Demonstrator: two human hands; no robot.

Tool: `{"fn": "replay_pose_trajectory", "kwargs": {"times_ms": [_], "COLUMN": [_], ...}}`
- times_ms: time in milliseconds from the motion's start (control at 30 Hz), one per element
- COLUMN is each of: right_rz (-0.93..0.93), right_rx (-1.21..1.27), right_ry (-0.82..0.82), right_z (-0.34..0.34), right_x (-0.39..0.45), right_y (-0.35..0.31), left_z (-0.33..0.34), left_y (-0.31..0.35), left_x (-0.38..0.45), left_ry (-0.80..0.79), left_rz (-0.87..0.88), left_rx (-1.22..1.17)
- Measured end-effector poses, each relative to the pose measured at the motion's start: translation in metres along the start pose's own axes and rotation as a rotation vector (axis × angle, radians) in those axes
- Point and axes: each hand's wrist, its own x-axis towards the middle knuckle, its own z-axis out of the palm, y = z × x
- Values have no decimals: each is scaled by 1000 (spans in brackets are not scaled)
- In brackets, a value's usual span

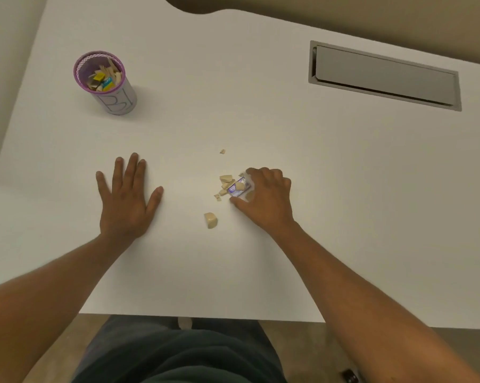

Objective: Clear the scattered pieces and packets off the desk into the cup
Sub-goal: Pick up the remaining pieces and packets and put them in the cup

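Jagged beige pieces (224,184), glossy purple packet (238,187)

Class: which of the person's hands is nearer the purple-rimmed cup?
Left. The left hand lies flat below the cup; the right hand is farther, off to its lower right.

White desk (261,258), cup (114,98), scattered pieces (223,186), packet (237,189), left hand flat (125,200)

Bare desk (205,106) between cup (106,84) and pieces (225,185).
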Motion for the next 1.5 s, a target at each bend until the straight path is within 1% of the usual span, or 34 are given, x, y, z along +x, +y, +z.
{"fn": "replay_pose_trajectory", "kwargs": {"times_ms": [167, 233, 300, 367, 400, 467, 533, 633, 733, 800, 867, 967, 1033, 1100, 1167, 1267, 1400, 1500], "right_rz": [71, 4, -115, -190, -203, -178, -129, -52, -8, -43, -140, -368, -519, -602, -636, -670, -678, -741], "right_rx": [178, 206, 164, 42, 3, 22, 113, 303, 532, 605, 621, 507, 367, 199, 94, 3, -123, -275], "right_ry": [80, 73, -36, -207, -278, -336, -309, -167, -78, -61, -52, -29, -36, -78, -106, -133, -181, -204], "right_z": [2, -8, -22, -35, -39, -48, -56, -61, -62, -64, -64, -65, -61, -55, -48, -39, -30, -26], "right_x": [-4, 1, 12, 25, 31, 41, 47, 50, 55, 69, 93, 139, 169, 193, 212, 230, 243, 249], "right_y": [-13, -15, -18, -23, -25, -28, -33, -45, -80, -113, -149, -200, -226, -245, -259, -272, -277, -279], "left_z": [-1, -1, 0, 2, 3, 4, 5, 7, 9, 9, 9, 9, 9, 10, 11, 12, 13, 13], "left_y": [2, 3, 2, 1, 0, 0, 1, 1, 2, 3, 3, 2, 2, 1, 0, -1, 0, -1], "left_x": [0, -1, 0, -1, -1, -2, -2, -3, -4, -3, -1, 0, 0, -1, -1, -1, -1, 0], "left_ry": [15, 26, 34, 40, 46, 59, 73, 89, 121, 148, 158, 159, 167, 187, 201, 210, 211, 199], "left_rz": [-12, -11, -11, -6, -5, -5, -5, 0, -1, 1, 1, 2, 5, 7, 5, 3, 1, 0], "left_rx": [-23, -35, -37, -37, -36, -36, -37, -22, 6, 19, 30, 38, 22, 7, 3, 11, -2, -9]}}
